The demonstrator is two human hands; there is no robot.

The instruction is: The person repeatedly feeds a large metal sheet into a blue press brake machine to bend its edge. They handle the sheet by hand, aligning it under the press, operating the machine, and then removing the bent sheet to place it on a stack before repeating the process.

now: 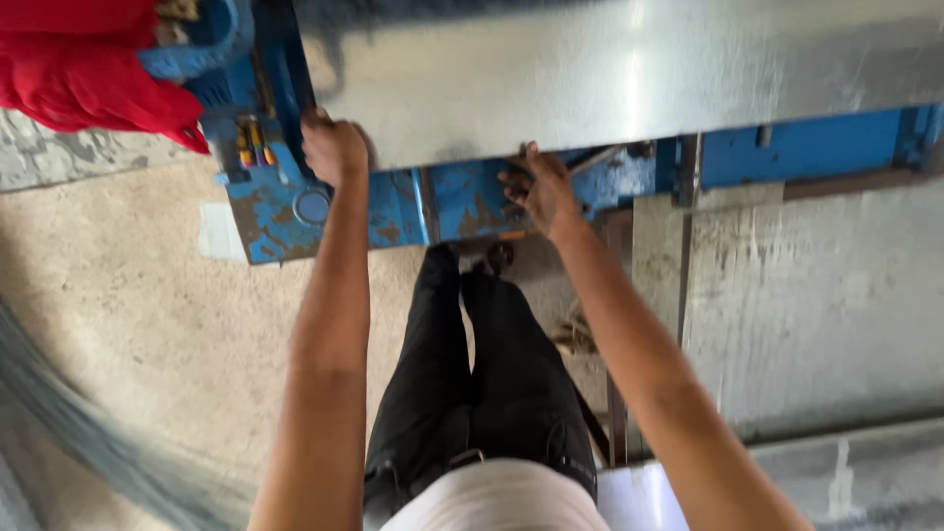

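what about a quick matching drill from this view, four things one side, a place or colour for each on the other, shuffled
Things:
1. metal sheet
2. red cloth
3. left hand
4. right hand

Descriptions:
A. top left corner, draped over the blue machine
B. grey and shiny, lying across the machine
C. grips the sheet's near left corner
D. at the sheet's near edge, towards its middle

Pairs: 1-B, 2-A, 3-C, 4-D

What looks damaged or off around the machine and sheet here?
The blue machine frame has paint chipped off in patches with rusty spots below the galvanized metal sheet. A red cloth is draped over its left end. Both hands, left hand and right hand, grip the sheet's near edge.
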